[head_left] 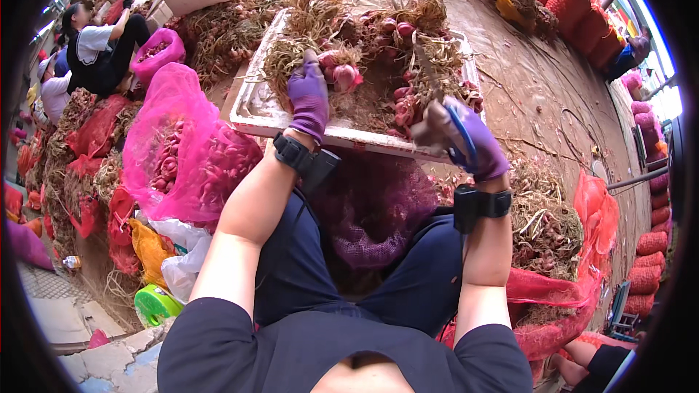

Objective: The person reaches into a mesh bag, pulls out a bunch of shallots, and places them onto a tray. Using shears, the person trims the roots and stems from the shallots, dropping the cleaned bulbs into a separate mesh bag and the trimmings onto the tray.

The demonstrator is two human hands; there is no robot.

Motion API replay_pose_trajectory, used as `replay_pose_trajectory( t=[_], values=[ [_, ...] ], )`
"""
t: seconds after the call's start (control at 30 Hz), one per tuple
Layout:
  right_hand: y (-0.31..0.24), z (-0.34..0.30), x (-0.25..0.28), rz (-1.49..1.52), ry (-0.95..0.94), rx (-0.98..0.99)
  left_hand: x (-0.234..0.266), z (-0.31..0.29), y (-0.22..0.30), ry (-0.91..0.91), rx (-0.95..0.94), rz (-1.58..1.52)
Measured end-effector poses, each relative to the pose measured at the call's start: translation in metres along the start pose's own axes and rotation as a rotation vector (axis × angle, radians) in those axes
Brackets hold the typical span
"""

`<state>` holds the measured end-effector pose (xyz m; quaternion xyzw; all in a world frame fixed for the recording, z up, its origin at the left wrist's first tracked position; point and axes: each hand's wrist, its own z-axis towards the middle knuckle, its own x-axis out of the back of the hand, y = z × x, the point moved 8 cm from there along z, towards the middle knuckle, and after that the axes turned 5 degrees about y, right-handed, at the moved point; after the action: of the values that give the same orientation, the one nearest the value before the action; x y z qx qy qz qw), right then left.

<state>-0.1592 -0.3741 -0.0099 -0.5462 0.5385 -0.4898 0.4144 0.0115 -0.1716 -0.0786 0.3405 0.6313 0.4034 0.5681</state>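
The left hand [309, 98] is closed around the dry tops of an onion bunch [342, 73], held over the left part of the white tray [364, 137]. The right hand [484, 144] is wrapped around blue-handled scissors [464, 138]; how far the blades part cannot be told.

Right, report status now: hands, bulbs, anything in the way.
Left purple-gloved hand gripping bunch of pinkish-red bulbs over white rectangular tray. Right purple-gloved hand holding blue-handled scissors. Possibly in the way: dry brown stalks heaped in tray.
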Motion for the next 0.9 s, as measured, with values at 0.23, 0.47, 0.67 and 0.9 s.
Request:
replay_pose_trajectory(
  t=[0.23, 0.47, 0.67, 0.9],
  values=[
    [0.034, 0.034, -0.021, 0.019, 0.492, 0.235, -0.06, -0.076, -0.03, -0.379, 0.095, 0.088],
    [0.039, 0.038, -0.035, 0.291, 0.233, 0.16, -0.072, -0.073, -0.026, -0.872, 0.22, 0.212],
    [0.028, 0.039, -0.048, 0.422, 0.034, 0.158, -0.069, -0.061, -0.008, -0.814, 0.021, 0.301],
    [0.025, 0.034, -0.063, 0.5, -0.118, -0.028, -0.071, -0.068, -0.002, -0.876, 0.015, 0.372]
  ],
)
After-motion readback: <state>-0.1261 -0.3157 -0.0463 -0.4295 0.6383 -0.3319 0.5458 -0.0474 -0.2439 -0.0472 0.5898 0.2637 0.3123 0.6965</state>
